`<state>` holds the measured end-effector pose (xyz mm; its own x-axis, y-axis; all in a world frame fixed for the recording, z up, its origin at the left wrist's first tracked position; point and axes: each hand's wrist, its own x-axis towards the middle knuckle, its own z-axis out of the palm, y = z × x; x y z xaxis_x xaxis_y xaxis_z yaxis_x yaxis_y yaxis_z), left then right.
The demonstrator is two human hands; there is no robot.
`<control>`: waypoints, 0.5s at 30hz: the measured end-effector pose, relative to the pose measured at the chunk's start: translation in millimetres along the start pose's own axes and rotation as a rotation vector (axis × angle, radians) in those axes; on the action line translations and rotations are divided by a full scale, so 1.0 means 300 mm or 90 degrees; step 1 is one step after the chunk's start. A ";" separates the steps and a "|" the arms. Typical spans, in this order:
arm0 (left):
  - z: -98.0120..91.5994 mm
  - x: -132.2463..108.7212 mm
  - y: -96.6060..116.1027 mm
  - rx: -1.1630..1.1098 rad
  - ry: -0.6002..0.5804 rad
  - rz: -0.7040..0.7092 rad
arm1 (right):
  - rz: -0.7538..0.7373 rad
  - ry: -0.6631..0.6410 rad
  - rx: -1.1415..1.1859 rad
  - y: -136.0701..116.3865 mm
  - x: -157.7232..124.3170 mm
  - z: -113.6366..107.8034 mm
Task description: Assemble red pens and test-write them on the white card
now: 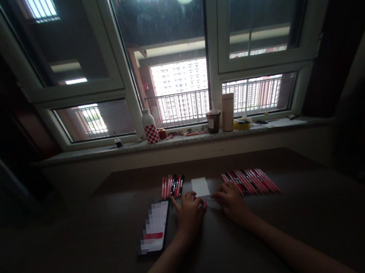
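My left hand [189, 213] is closed near the middle of the table, with a small pinkish-red piece [205, 202] at its fingertips. Facing it, my right hand [232, 201] has its fingertips drawn together on a thin, clear strip [213, 202], whose kind I cannot make out. Just beyond the fingertips lies a white square of paper [200, 186]. A small row of red and black pens [172, 186] is past my left hand. Beyond my right hand lies a longer row of similar pens [251, 181], partly covered by that hand.
A phone [155, 228] lies on the dark table [113, 222], left of my left forearm. On the windowsill [183, 140] stand a checkered bottle [149, 127], a dark drink cup [213, 121], a tan cylinder [228, 112] and a yellow roll [241, 124].
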<state>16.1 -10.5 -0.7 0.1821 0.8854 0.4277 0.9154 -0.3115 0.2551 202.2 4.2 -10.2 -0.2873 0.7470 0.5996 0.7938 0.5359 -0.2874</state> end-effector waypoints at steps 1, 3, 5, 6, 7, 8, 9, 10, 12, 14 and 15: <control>-0.003 -0.001 0.000 -0.002 0.001 -0.006 | -0.007 -0.010 0.015 -0.001 -0.001 -0.003; -0.006 -0.003 0.000 -0.006 0.006 -0.018 | -0.025 -0.031 0.043 -0.002 -0.003 -0.007; -0.006 -0.005 -0.001 -0.006 0.014 -0.031 | -0.048 -0.050 0.055 -0.002 -0.003 -0.005; -0.005 -0.006 -0.001 -0.005 0.018 -0.038 | -0.060 -0.056 0.054 -0.002 -0.003 -0.003; -0.004 -0.006 -0.002 -0.002 0.022 -0.044 | -0.072 -0.062 0.051 -0.002 -0.002 0.000; -0.003 -0.006 -0.002 0.000 0.026 -0.050 | -0.081 -0.066 0.047 -0.002 -0.001 0.003; -0.002 -0.006 -0.003 0.002 0.029 -0.057 | -0.088 -0.071 0.045 -0.002 0.000 0.005; -0.001 -0.006 -0.004 0.004 0.032 -0.063 | -0.094 -0.077 0.044 -0.002 0.001 0.008; 0.001 -0.005 -0.006 0.005 0.035 -0.074 | -0.104 -0.086 0.044 -0.003 0.003 0.011; 0.001 -0.004 -0.008 0.003 0.036 -0.082 | -0.111 -0.093 0.041 -0.006 0.004 0.014; 0.001 -0.004 -0.008 0.003 0.035 -0.083 | -0.112 -0.094 0.037 -0.007 0.005 0.015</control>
<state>13.8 -10.7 -2.0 0.0413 0.8978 0.4386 0.9316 -0.1933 0.3080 197.6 5.9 -12.1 -0.4979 0.6871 0.5291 0.6936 0.6817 -0.2326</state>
